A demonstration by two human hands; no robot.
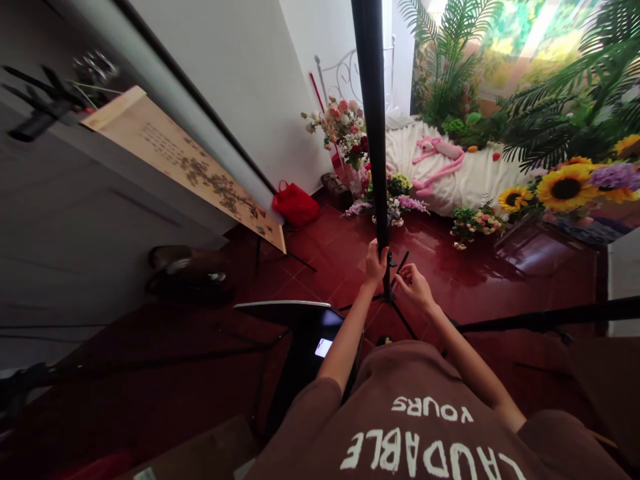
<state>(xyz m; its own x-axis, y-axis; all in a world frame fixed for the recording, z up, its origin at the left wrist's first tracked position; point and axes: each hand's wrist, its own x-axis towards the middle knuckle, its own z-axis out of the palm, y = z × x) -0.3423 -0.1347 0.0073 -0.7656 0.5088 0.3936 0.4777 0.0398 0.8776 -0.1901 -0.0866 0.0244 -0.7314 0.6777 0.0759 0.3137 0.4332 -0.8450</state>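
The person's left forearm runs up and forward from the lower middle, and the left hand is wrapped around a black pole, holding it low on its length, just beside a small dark clamp. The right forearm slants inward from the other side, elbow out wide; the right hand hovers on the right of the pole, near the clamp, with its fingers curled in and narrow. Whether a thin item sits between those fingertips cannot be made out. The pole stands in front of the person on the red tiled floor, its long axis close to upright: the upper end passes out at the top of the view, leaning slightly left there, while the lower end points down to spread tripod legs. Beyond it, a pink plush toy lies on white cloth, and sunflowers stand off to the right.
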